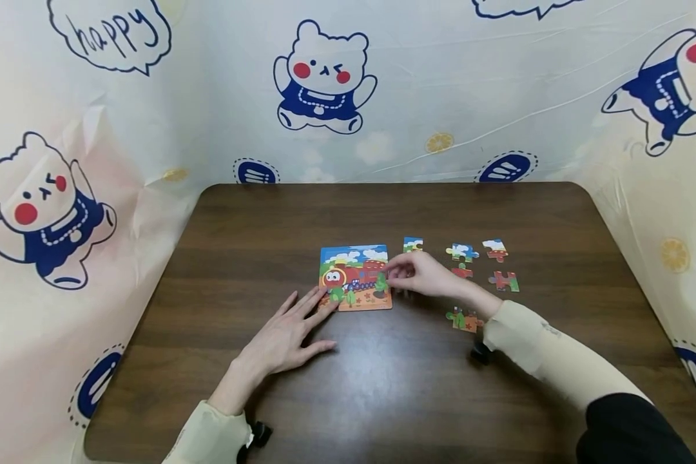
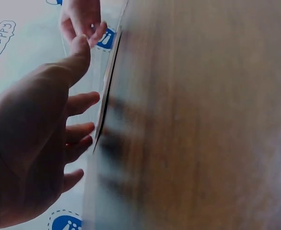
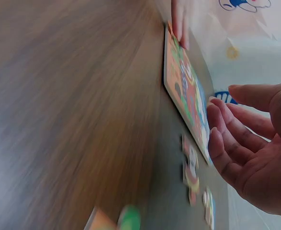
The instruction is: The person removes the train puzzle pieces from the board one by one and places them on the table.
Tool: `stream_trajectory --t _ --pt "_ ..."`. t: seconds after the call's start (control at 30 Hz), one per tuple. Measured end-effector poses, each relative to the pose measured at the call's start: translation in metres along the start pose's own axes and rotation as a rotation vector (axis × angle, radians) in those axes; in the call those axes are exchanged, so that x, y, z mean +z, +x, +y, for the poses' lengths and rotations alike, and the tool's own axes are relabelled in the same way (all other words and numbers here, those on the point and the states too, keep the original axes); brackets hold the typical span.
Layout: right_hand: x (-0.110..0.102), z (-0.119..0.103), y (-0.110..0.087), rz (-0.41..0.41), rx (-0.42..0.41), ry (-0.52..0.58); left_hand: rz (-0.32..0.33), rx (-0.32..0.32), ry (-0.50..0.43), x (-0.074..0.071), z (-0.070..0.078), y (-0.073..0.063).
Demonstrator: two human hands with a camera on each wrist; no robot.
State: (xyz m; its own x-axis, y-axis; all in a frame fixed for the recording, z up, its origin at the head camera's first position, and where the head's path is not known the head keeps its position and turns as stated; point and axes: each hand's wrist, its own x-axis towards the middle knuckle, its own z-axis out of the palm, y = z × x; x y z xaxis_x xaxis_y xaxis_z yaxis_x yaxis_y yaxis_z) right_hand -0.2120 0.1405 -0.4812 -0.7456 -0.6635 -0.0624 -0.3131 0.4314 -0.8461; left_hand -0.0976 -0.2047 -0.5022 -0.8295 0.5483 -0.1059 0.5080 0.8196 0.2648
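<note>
A square puzzle board (image 1: pixel 356 258) printed with a red train lies flat near the middle of the table. My left hand (image 1: pixel 287 332) has its fingers spread, and the fingertips rest on the board's lower left corner. At the board's right edge is my right hand (image 1: pixel 420 274), its fingers loosely bent. In the right wrist view the right hand (image 3: pixel 255 139) has its thumb apart from the fingers, and I see nothing held between them. A puzzle piece (image 3: pixel 190 170) lies on the table beside the board, below the right hand; the head view mostly hides it.
Several loose jigsaw pieces lie right of the board: a sky piece (image 1: pixel 413 243), a blue-and-green piece (image 1: pixel 463 252), a white-and-red piece (image 1: pixel 495 249), a red piece (image 1: pixel 503 281) and an orange-and-green piece (image 1: pixel 465 320). A printed cloth (image 1: pixel 209 96) hangs behind the wooden table (image 1: pixel 383 399).
</note>
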Motion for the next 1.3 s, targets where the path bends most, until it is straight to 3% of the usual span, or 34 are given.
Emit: stream_trajectory --t 0.3,0.6,0.9,1.3 --pt "0.01 -0.005 0.033 -0.057 -0.051 0.039 0.012 0.014 -0.033 -0.001 -0.003 -0.001" --pt "0.018 -0.005 0.047 -0.115 -0.018 -0.017 -0.023 0.021 -0.036 -0.003 -0.004 0.0" --pt "0.031 -0.016 0.06 -0.186 0.004 -0.005 -0.002 0.038 -0.035 -0.002 -0.005 0.0" --pt "0.054 -0.026 0.064 -0.132 0.052 0.0 -0.017 0.028 -0.041 -0.001 -0.005 -0.003"
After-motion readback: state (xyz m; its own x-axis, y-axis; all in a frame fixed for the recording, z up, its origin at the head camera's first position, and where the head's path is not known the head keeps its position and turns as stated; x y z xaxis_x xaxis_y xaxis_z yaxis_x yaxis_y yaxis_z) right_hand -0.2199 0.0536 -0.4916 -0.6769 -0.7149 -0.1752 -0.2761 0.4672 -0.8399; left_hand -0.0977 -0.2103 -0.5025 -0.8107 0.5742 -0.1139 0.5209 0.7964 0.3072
